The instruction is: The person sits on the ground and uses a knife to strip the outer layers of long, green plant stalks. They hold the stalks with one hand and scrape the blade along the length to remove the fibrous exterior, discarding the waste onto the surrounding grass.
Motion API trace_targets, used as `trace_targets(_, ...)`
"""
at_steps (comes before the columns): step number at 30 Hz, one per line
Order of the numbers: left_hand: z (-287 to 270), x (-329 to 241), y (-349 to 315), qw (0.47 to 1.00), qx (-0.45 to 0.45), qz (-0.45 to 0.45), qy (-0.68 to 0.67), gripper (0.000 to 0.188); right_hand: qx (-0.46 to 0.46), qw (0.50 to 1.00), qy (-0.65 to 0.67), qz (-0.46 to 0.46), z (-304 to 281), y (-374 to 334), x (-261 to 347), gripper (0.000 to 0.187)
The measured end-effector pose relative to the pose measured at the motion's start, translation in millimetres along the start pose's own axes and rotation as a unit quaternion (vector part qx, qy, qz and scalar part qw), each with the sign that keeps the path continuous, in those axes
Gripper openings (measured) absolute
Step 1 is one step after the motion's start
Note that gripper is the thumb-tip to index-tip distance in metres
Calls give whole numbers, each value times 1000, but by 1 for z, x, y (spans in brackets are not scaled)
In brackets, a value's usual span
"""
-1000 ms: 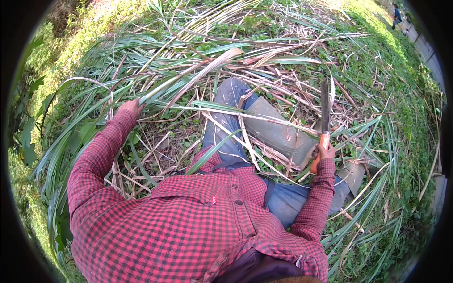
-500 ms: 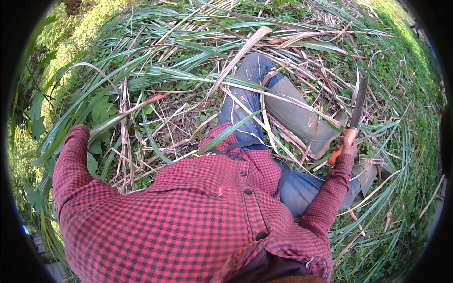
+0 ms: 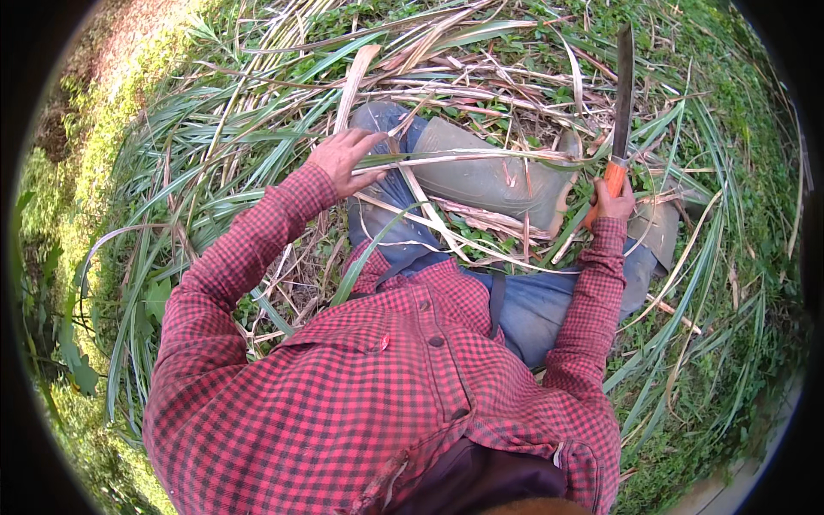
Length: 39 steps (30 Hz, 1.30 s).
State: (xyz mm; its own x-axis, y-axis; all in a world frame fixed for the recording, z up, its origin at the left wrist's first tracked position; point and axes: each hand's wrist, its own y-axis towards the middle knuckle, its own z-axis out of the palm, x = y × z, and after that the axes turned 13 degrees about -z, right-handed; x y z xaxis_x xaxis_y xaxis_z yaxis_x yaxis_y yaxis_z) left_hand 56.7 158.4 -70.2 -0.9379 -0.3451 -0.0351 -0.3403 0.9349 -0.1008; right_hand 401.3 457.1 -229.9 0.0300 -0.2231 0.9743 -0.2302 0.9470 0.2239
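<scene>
Right hand (image 3: 613,202) fingers wrapped round knife (image 3: 621,129); left hand (image 3: 343,160) fingers spread by leaf (image 3: 463,155), no hold visible. Slipping grip could swing knife onto boot (image 3: 481,184).

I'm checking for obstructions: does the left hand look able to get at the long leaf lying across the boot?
Probably yes: the left hand is open right by the long leaf, with nothing visibly between.

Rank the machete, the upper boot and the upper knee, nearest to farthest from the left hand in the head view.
1. Upper knee: just beyond the left hand.
2. Upper boot: right of the knee.
3. Machete: far right, in the right hand.
</scene>
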Motion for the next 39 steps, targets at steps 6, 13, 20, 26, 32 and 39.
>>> trace_targets(6,86,-45,28,999,28,-23,-37,42,-39,998,-37,-21,-9,-4,4,34)
trace_targets(13,64,-2,17,984,-56,-165,20,23,-102,994,-26,-21,-16,-1,14,34)
trace_targets(20,50,110,-58,828,-33,-550,109,31,-165,985,13,-46,-34,5,16,27)
trace_targets(26,172,187,-161,875,67,-476,57,36,-229,971,35,-51,-47,7,26,23)
trace_targets(32,126,88,-147,870,285,-346,206,30,-226,971,35,-67,-51,11,18,31)
trace_targets(39,100,50,-135,879,394,-249,105,35,-203,976,15,-80,-42,12,33,24)
